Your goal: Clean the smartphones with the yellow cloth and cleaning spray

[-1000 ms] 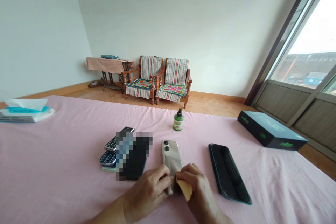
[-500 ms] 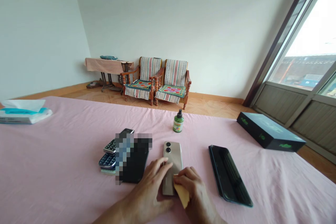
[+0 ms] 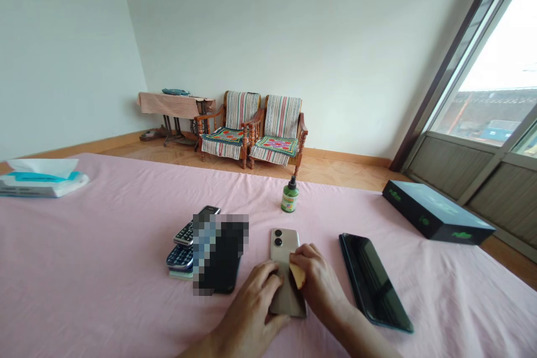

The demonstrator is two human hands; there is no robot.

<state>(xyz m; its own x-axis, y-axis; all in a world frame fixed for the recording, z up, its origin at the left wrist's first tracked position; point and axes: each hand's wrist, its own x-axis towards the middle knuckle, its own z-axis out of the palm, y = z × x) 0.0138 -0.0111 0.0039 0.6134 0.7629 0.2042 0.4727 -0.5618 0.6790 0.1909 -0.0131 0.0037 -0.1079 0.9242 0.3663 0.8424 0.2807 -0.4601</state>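
Note:
A gold smartphone [image 3: 287,302] lies back up on the pink cloth, its two round camera lenses at the far end. My left hand [image 3: 255,302] steadies it, with fingers along its left edge and thumb by the near end. Pinched in my right hand [image 3: 314,279] is a small yellow cloth [image 3: 297,276], pressed to the phone's right side around mid-length. To the right rests a larger black-screened device [image 3: 375,282], apart from both hands. Left of my left hand lies a black phone [image 3: 224,268], partly blurred out.
Keypad phones [image 3: 180,256] are stacked at the left. A green spray bottle [image 3: 290,196] stands beyond the gold phone. A black box [image 3: 436,210] sits far right and a tissue pack [image 3: 46,184] far left. Two wooden chairs [image 3: 274,145] stand by the wall.
My right hand has slid the yellow cloth away from me, up the phone's right side. My left hand stays at the phone's left edge. The whole view has shifted slightly.

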